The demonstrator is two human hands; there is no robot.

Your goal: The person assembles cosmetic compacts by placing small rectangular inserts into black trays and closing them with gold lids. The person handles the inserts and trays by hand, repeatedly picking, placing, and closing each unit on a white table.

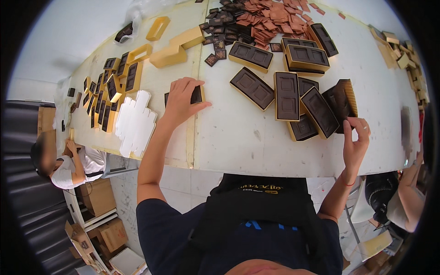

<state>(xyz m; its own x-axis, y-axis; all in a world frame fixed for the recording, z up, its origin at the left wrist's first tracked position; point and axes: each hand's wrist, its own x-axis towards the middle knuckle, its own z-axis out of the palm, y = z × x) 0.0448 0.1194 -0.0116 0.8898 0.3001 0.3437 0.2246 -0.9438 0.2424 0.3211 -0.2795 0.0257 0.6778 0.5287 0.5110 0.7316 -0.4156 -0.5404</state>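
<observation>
My left hand (183, 98) wraps over a small gold box with a dark insert (197, 95), pressing it on the white table left of centre. At the right, my right hand (356, 137) pinches the lower edge of a stack of dark brown plastic trays (338, 101), whose ribbed side shines gold. Touching that stack on its left is a loose pile of gold-rimmed boxes with dark inserts (288, 94), some lying across others. More such boxes (306, 56) are stacked just behind them.
Dark square packets (220, 34) and copper-coloured ones (275, 20) are heaped at the far side. Gold sleeves (168, 56), several filled gold boxes (110, 87) and a pile of white cards (135, 123) lie to the left. Co-workers sit at the left (75, 167) and right (408, 197).
</observation>
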